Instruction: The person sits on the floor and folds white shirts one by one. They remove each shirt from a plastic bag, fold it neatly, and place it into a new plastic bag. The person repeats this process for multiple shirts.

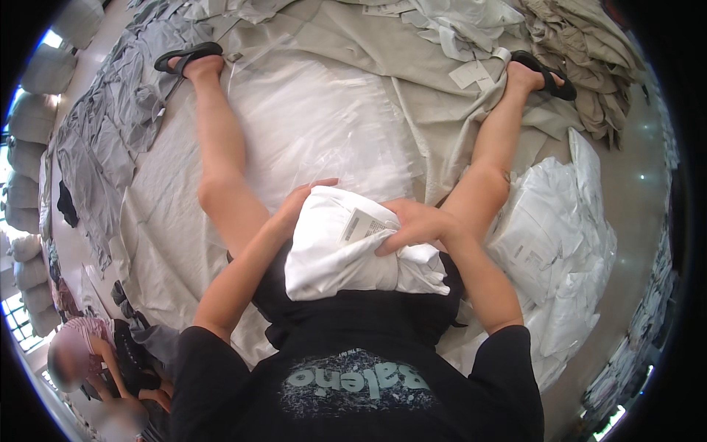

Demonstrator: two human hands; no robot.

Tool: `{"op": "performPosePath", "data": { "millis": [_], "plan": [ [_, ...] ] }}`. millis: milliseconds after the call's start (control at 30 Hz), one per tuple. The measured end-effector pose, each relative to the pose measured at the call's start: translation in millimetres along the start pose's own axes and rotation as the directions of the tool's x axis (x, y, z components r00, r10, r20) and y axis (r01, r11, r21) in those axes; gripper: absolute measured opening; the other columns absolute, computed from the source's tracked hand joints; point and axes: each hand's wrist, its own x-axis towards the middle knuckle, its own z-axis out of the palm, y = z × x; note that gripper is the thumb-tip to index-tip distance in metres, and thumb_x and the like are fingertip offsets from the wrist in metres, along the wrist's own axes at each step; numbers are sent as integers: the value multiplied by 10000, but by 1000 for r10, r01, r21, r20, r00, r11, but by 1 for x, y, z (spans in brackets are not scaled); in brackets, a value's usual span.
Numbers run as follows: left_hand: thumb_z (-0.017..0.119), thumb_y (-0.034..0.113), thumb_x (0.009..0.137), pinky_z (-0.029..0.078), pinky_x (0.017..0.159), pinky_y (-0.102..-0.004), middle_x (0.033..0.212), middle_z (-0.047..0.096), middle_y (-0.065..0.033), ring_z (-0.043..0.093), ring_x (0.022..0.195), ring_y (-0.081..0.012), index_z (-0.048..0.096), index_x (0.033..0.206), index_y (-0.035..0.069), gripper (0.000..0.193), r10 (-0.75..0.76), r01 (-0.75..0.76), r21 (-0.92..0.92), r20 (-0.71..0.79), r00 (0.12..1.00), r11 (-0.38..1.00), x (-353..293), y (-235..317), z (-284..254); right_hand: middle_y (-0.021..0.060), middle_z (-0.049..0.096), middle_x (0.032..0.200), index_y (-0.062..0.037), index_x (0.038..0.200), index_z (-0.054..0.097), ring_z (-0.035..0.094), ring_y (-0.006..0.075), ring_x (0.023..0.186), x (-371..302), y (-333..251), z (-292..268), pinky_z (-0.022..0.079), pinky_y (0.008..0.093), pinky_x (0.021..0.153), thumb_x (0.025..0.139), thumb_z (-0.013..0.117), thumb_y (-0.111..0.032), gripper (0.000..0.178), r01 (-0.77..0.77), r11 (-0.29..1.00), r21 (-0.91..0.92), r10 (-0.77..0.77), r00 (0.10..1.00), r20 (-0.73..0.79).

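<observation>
Holding: we have the white garment [331,243] above our lap, a folded bundle with its printed tag [359,226] facing up; all places below are reckoned from this garment.
Right hand [418,221]: at the garment's right part, thumb pressed on top and the other fingers tucked out of sight, so the cloth is pinched between them.
Left hand [294,206]: along the garment's upper left edge, fingers together and nearly straight — how firmly they close we cannot tell.
Plastic: just beyond the garment, between our legs, a flat spread of clear film [317,125] shines.
Sheet: around and under that film, beige cloth [162,210] covers the floor in creases.
Packs: right of the garment, white packages in clear wrap [549,228] lie heaped.
Heaps: far left beyond the garment, grey clothes [121,125]; far right beyond it, brown ones [582,62].
Floor: well right of the garment, a smooth, grey, glossy floor [633,214] shows.
Room: at the far left of the garment we see bulky grey bundles [29,158] and bright windows — and, behind to the left, a stooping co-worker [103,353].
</observation>
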Motion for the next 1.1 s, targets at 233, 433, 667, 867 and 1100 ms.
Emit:
{"op": "performPosePath", "data": {
  "millis": [233, 433, 667, 867, 1100],
  "plan": [
    [437, 172, 1073, 496, 1151, -365, 1400, 708, -126, 653, 1318, -241, 520, 1631, 20, 585, 209, -159, 325, -126, 970, 932, -35, 12, -34, 87, 801, 1238, -19, 1361, 725, 704, 171, 1163, 35, -24, -23, 531, 329, 1046, 807, 917, -131, 597, -6, 955, -297, 15, 999, 28],
    [588, 69, 1069, 574, 891, -291, 1122, 720, -12, 682, 997, -105, 594, 1533, 13, 467, 344, -292, 487, -18, 939, 823, -67, 25, -31, 90, 810, 1164, -36, 1288, 761, 733, 192, 1090, 58, -32, -78, 554, 339, 992, 787, 929, -204, 555, -15, 912, -410, -73, 978, -197],
    [632, 5, 1016, 484, 649, -288, 803, 658, -19, 581, 696, -90, 648, 1350, -6, 335, 720, -428, 664, -245, 650, 613, -34, 17, -34, 99, 805, 1125, -25, 1275, 757, 731, 193, 1032, 58, -25, -70, 565, 349, 949, 791, 908, -202, 537, 23, 930, -366, -177, 903, -392],
    [703, -9, 950, 463, 628, -281, 699, 620, -6, 567, 647, -72, 732, 1146, -18, 198, 896, -339, 868, -225, 383, 363, -38, 28, -13, 145, 803, 1196, -31, 1338, 736, 751, 234, 1095, 47, -2, -46, 572, 375, 970, 834, 867, -214, 552, -15, 900, -435, -244, 810, -534],
    [727, 29, 1013, 462, 649, -227, 808, 701, 39, 586, 709, -36, 819, 1160, -12, 178, 830, -624, 553, -437, 347, 552, -32, 30, -9, 180, 816, 1147, -46, 1317, 731, 784, 293, 1069, 48, 12, -15, 589, 397, 953, 818, 871, -296, 575, -78, 943, -322, -165, 733, -660]
  ]
}}
